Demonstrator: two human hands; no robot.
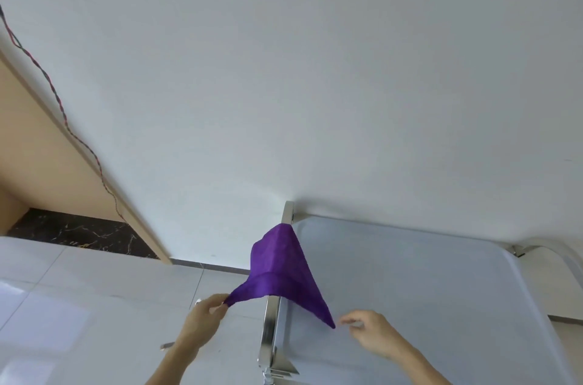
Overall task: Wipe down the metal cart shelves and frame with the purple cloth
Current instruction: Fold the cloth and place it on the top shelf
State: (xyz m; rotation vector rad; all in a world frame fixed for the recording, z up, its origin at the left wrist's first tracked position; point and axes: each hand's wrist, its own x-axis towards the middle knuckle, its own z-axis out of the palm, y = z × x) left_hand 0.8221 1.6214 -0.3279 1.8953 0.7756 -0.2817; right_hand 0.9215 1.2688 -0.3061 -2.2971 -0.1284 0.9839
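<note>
One corner of the purple cloth is pinched between the thumb and fingertips of the left hand, out over the floor to the left of the cart. The right hand is held over the top shelf with its fingers loosely curled; its fingertips are just beside the cloth's other hanging corner, and whether that corner is actually pinched cannot be told from this view.

The cloth is draped across the polished side rail of the metal cart, with its middle lying over the rail and its two ends pulled down and apart, one on each side. The far end of the rail, by the white wall, is partly hidden by the fold of the cloth. A curved handle is seen at the shelf's far right corner, close against the wall.

The step in hand is judged to be the wiping of the frame rather than the shelf: the cloth is wrapped over the rail, ready to be drawn along it. For the next move, a firm hold on the right-hand corner would be needed first, then both ends kept taut so the cloth can be slid along the rail without slipping off.

Beyond the cart, pale floor tiles and a twisted cable along a wooden door frame are visible.
</note>
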